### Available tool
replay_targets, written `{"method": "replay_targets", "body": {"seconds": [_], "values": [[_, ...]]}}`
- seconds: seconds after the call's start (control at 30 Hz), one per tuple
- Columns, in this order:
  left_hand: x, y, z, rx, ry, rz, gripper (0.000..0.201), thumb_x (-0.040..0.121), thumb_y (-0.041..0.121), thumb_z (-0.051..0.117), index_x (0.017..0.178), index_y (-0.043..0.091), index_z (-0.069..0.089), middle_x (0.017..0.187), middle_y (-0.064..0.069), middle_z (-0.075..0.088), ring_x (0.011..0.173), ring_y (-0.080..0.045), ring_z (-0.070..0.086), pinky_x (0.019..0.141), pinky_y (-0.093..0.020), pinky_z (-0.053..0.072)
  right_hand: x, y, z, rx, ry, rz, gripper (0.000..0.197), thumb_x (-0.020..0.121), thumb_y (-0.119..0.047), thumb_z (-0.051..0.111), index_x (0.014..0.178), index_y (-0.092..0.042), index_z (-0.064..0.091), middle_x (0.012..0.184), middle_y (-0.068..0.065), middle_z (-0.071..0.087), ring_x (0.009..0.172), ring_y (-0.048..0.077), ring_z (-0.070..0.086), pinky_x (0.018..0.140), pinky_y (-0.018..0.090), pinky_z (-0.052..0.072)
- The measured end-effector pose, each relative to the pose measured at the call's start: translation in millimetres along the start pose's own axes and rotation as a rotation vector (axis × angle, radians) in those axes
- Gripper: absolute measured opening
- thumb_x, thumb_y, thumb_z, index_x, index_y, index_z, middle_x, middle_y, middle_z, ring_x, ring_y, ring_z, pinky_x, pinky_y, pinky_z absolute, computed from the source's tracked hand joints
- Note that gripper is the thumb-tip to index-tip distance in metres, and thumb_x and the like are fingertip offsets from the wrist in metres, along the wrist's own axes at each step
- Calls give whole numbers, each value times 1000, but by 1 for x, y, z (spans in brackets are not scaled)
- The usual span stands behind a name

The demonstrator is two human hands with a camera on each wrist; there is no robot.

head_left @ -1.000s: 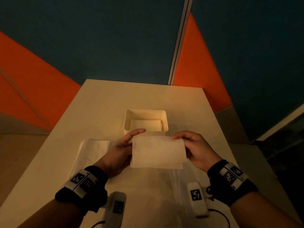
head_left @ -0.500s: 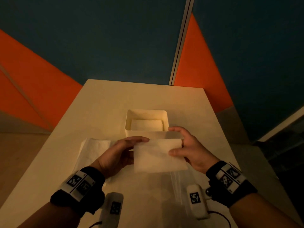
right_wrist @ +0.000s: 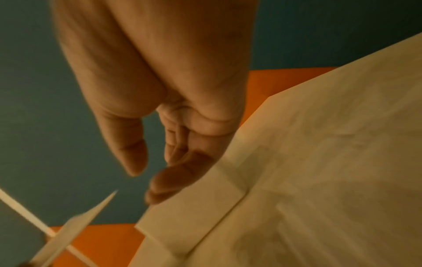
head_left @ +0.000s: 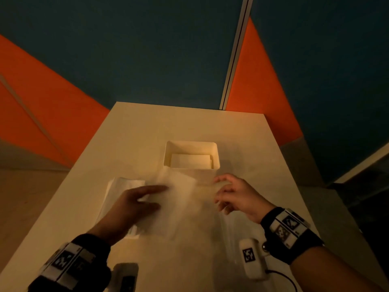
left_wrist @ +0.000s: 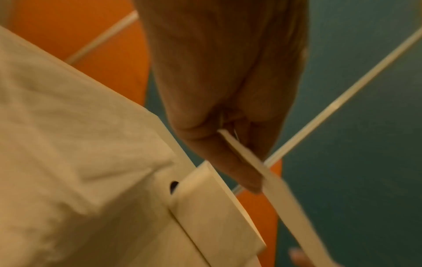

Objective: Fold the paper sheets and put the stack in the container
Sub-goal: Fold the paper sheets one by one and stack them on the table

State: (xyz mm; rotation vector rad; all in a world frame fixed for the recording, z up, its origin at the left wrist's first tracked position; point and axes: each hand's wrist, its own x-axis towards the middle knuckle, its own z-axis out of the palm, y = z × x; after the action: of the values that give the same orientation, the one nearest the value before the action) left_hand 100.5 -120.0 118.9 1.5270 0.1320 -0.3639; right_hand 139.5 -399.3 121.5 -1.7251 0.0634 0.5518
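Cream table [head_left: 134, 144], folded sheet [head_left: 176, 199] now only in left hand [head_left: 130, 205], right hand [head_left: 237, 197] released

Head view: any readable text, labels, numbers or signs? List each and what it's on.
No readable words or numbers in any view.
Right wristband: black-and-white square marker patterns, no text.
White wrist camera unit near the right wrist: one square marker, no text.
Left wristband: marker patterns, blurred.
Dark unit near the left wrist: marker too dark and blurred to make out.
Folded paper sheet, container, table: blank.
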Motion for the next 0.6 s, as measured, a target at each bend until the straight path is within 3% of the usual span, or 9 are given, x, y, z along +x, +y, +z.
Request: {"method": "replay_targets", "body": {"seconds": [0.07, 0.13, 0.23, 0.37, 0.5, 0.6], "values": [[-7, -5, -20, -33, 218, 21, 36, 80, -3, 67, 103, 24, 71, 106, 0, 69, 87, -27, 69, 75, -40, 59, 3, 12, -13, 3, 144, 38, 27, 85, 2, 61, 108, -11, 56, 75, 12, 64, 60, 21, 60, 51, 29, 47], [-14, -9, -37, -23, 313, 3, 36, 84, -4, 59, 105, 24, 67, 109, 1, 62, 91, -33, 66, 74, -41, 59, 5, 26, -26, -22, 245, 81, 24, 84, 3, 61, 105, -9, 57, 75, 13, 63, 61, 22, 59, 51, 28, 46], [-22, -13, -51, 38, 384, -42, 36, 86, -4, 57, 111, 21, 63, 104, 1, 58, 87, -32, 64, 63, -31, 60, 6, 43, -43, -100, 330, 153, 22, 83, 2, 60, 101, -11, 58, 79, 14, 63, 64, 23, 59, 53, 29, 46], [-22, -20, -57, 198, 425, -74, 36, 87, -2, 58, 116, 19, 62, 113, -8, 54, 85, -25, 61, 78, -38, 50, 8, 63, -66, -275, 403, 223, 20, 81, 2, 61, 95, -13, 59, 79, 12, 62, 66, 22, 58, 54, 27, 44], [-15, -29, -60, 501, 469, -83, 35, 86, 3, 62, 115, 22, 65, 110, -10, 57, 85, -25, 57, 80, -39, 48, 6, 73, -80, -589, 432, 247, 13, 82, -5, 61, 89, -16, 59, 82, 4, 58, 83, 25, 57, 69, 27, 44], [-9, -34, -60, 721, 484, -36, 36, 83, 1, 64, 116, 16, 67, 111, -14, 63, 89, -30, 58, 79, -37, 45, 2, 75, -89, -765, 398, 287, 15, 84, -6, 56, 91, -20, 55, 98, 6, 58, 95, 27, 57, 77, 29, 46]]}}
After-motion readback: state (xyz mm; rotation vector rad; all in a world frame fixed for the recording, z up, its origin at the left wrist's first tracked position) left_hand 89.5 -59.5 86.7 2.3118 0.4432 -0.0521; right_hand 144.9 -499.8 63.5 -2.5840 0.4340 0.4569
